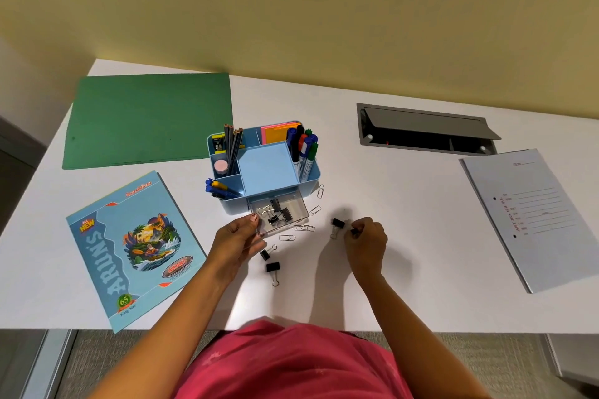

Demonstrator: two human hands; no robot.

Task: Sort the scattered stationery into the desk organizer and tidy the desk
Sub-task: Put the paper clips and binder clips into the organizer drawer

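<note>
The pink top (291, 363) is filling the bottom of my feed, with both forearms reaching out over the white desk (421, 253). The left hand (238, 241) is gripping the front corner of the clear drawer (299, 206), which is standing open from the blue organizer (265, 165). The right hand (366, 241) is pinching a binder clip (354, 231) just off the desk, well right of the drawer. I'd be lifting it clear and dropping it in from above, keeping the drawer braced. The clip is looking small and black, mostly hidden by fingers. A second clip (338, 222) is lying beside it, and loose paper clips (287, 238) are lying near the drawer.
</note>
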